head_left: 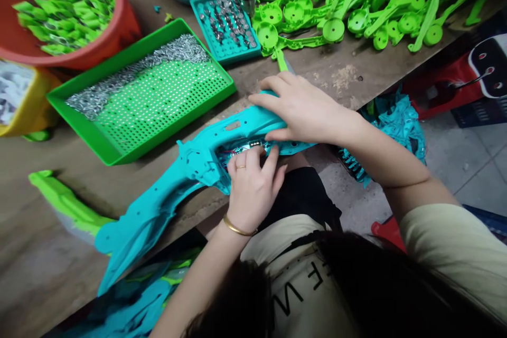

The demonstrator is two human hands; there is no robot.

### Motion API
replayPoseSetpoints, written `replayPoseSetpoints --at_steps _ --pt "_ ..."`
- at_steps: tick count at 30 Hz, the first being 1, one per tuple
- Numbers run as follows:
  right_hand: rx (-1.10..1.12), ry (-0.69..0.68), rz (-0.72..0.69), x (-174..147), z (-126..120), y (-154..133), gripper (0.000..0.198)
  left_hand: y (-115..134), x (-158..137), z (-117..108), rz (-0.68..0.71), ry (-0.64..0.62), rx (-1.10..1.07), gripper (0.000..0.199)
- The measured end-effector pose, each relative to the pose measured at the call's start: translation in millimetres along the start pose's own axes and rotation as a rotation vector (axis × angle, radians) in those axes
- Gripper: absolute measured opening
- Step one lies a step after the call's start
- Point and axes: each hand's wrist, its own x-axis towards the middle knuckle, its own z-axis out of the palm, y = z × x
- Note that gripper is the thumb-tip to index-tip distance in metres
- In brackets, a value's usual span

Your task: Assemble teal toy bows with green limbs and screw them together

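Note:
A long blue plastic toy shell [158,190], apparently a toy bow or gun body, lies across the bench edge in front of me. My right hand [303,108] is wrapped over its right end, thumb by the opening. My left hand [253,182], with a ring and a gold bangle, is closed with its fingertips down in the open cavity; what they pinch is hidden. Wires and small shiny parts show inside the cavity, near a small striped metallic part [254,143]. A lime green limb [71,200] joins the shell's left end.
A green perforated tray [158,108] of screws stands behind the shell, beside a blue tray [241,53] of metal pieces. An orange tub [127,16] holds green parts. Green arms [332,29] are heaped at back right. Blue parts [400,121] sit below the bench edge.

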Motion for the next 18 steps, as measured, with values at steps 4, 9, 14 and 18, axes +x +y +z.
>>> replayPoseSetpoints --at_steps 4,9,14,18 --pt "0.035 -0.022 0.018 -13 -8 -5 0.057 -22 -40 -20 0.014 0.23 -0.067 0.056" --pt "0.103 -0.046 0.004 -22 -8 -2 0.059 -83 -99 -57 -0.384 0.222 0.091 0.082" --pt "0.144 -0.03 -0.019 -33 1 0 0.061 -130 -126 -61 -0.455 0.029 0.015 0.083" --pt "0.164 -0.025 -0.045 -42 8 -1 0.064 -134 -130 -52 -0.469 0.02 0.023 0.078"
